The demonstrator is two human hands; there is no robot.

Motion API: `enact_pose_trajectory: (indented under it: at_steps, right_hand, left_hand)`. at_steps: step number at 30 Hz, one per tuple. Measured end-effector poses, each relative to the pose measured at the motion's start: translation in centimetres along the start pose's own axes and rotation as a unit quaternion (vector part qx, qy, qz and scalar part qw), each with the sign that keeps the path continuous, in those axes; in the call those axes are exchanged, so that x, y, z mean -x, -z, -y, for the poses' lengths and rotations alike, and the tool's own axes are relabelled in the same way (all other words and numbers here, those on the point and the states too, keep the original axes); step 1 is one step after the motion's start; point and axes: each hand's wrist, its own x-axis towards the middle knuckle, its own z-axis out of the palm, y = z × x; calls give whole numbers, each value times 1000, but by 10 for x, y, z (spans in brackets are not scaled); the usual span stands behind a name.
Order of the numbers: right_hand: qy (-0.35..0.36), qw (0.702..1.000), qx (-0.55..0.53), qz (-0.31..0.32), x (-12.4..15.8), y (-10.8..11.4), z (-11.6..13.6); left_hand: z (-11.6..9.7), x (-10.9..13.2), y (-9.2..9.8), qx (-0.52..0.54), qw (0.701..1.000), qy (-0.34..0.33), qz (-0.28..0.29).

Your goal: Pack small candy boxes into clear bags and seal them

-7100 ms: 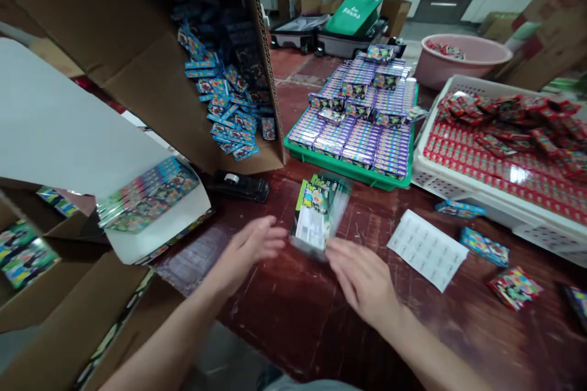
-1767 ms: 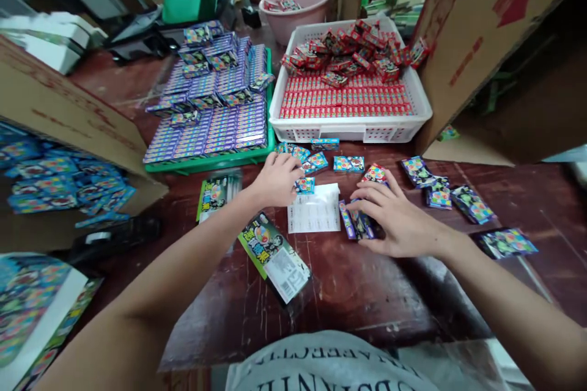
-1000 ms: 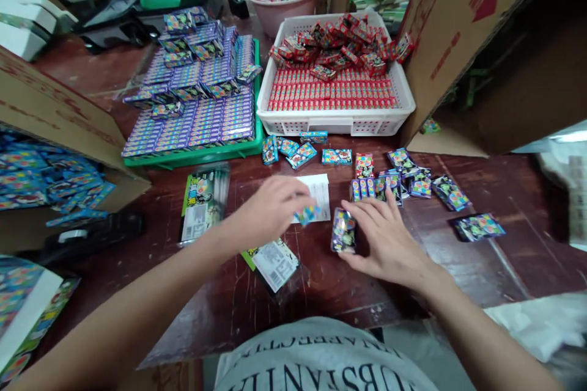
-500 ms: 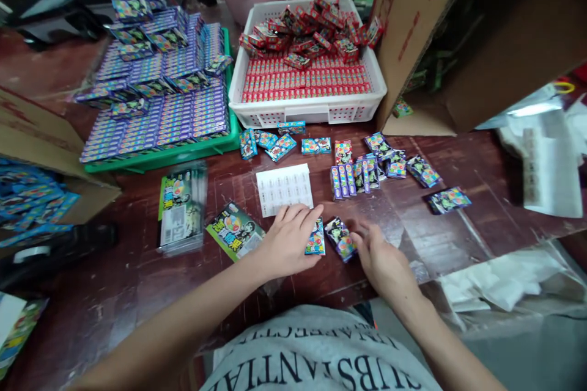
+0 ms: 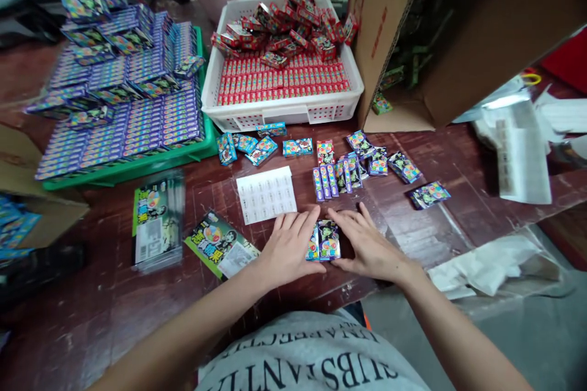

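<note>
Two small candy boxes lie side by side on the table in front of me, touching along their long edges. My left hand [image 5: 288,248] curves over the left one, a blue candy box [image 5: 313,247], and covers much of it. From the other side, my right hand [image 5: 369,245] grips the purple-and-black candy box [image 5: 329,239] between thumb and fingers. A green-and-black printed packet [image 5: 220,244] lies left of my left hand. Beyond the hands are a sheet of white labels [image 5: 266,195] and a row of upright purple boxes [image 5: 325,182].
Behind stand a white basket [image 5: 284,115] of red boxes and a green tray [image 5: 132,165] stacked with purple boxes. Clear-wrapped packets [image 5: 158,220] lie at left. Loose blue boxes [image 5: 261,150] and purple boxes [image 5: 403,167] are scattered mid-table. An open carton [image 5: 389,43] stands at right.
My right hand has moved left and turned the purple-and-black box straight, bringing it against the blue one. My left hand stays over the blue box. The camera view has shifted slightly right.
</note>
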Motion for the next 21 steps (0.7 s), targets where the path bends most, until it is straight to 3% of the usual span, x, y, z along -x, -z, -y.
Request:
enact_pose_trajectory:
  at_steps: [4, 6, 8, 10, 12, 16, 21]
  right_hand:
    - [14, 1000, -11, -3, 10, 9, 0]
    - [12, 998, -27, -46, 17, 26, -15]
    - [-36, 987, -16, -153, 23, 54, -42]
    - [-110, 958, 44, -259, 23, 87, -80]
    - [-155, 947, 113, -258, 11, 120, -120]
    - [-156, 957, 160, -183, -62, 172, -180]
    - [-156, 965, 186, -96, -173, 206, -203]
  left_hand:
    - [0, -5, -2, 7, 1000, -11, 3]
    - [4, -4, -1, 9, 1000, 3, -7]
    - [12, -1, -1, 9, 999, 20, -29]
    - [20, 1, -1, 6, 998, 30, -53]
    - [26, 3, -1, -2, 997, 35, -66]
    - [30, 6, -2, -46, 996, 39, -65]
    - [36, 15, 4, -146, 983, -29, -111]
